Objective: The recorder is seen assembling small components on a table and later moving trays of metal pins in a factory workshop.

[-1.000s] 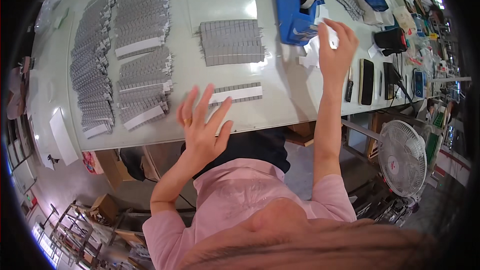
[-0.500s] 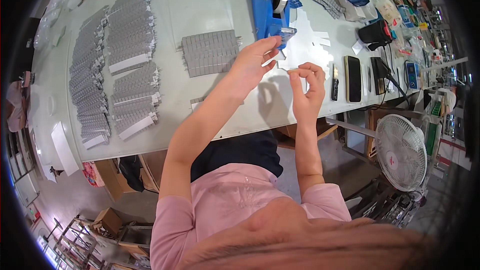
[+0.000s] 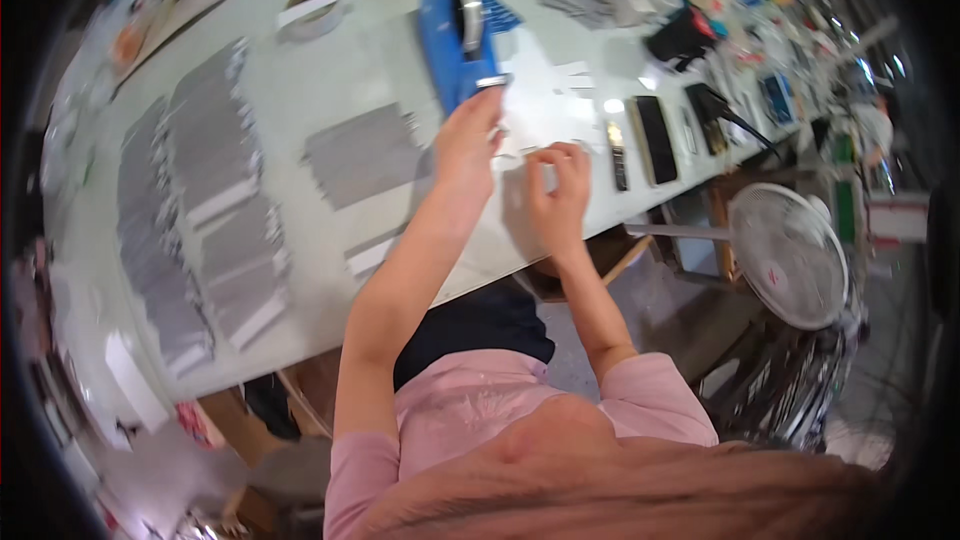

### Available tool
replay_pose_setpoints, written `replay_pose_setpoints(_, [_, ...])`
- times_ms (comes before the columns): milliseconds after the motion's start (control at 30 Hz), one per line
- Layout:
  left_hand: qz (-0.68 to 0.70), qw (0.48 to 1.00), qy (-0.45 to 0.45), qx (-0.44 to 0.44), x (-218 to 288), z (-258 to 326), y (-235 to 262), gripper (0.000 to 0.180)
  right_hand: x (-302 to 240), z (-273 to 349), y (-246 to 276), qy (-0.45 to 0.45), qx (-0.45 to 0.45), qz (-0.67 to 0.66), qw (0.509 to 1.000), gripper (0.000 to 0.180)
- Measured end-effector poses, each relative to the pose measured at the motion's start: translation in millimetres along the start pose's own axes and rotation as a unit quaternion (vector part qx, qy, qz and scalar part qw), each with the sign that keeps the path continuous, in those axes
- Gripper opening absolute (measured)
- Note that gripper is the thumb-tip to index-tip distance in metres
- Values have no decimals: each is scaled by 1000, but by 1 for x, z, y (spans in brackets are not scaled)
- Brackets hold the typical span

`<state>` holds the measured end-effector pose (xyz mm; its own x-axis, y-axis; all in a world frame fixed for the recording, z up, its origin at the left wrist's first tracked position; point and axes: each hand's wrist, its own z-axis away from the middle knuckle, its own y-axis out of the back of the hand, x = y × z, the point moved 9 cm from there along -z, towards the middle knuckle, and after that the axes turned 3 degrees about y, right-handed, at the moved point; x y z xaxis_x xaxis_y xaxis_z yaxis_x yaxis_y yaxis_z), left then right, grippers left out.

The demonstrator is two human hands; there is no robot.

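A blue tape dispenser [image 3: 450,40] with a roll in it stands on the table in front of me. My left hand [image 3: 466,140] has its fingers drawn together at the dispenser's front cutting end; blur hides what is between them. Over the white paper pieces [image 3: 540,90], near their front edge, my right hand [image 3: 560,190] is closed in a pinch. Whatever its fingertips hold is too smeared to name. To the left of my left forearm lies a grey panel of small strips [image 3: 365,155]. Nearer me is a smaller grey piece with a white strip [image 3: 370,255], partly covered by that forearm.
Long grey stacks [image 3: 215,130] with white strips fill the table's left side. A tape roll [image 3: 315,15] lies at the back. On the right are a cutter knife [image 3: 617,155], a phone [image 3: 655,140] and a black cup-like thing [image 3: 680,37]. A fan [image 3: 788,255] stands past the table edge.
The whole view has swung, and the table things sit further left and are blurred. My left fingers have closed at the dispenser's cutting end. My right hand is still pinched near the paper.
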<state>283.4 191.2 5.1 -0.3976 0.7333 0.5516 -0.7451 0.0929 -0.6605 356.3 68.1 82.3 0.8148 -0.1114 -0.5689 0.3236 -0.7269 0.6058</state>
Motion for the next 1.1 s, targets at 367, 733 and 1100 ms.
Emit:
replay_pose_setpoints(367, [108, 988, 87, 62, -21, 6, 4, 25, -26, 5, 15, 31, 10, 41, 999, 9])
replay_pose_setpoints(733, [56, 970, -235, 5, 38, 137, 79, 13, -72, 11, 20, -66, -174, -198, 962, 13])
replay_pose_setpoints(1100, [-133, 969, -153, 142, 47, 255, 198, 11, -89, 100, -56, -248, -395, -388, 795, 9])
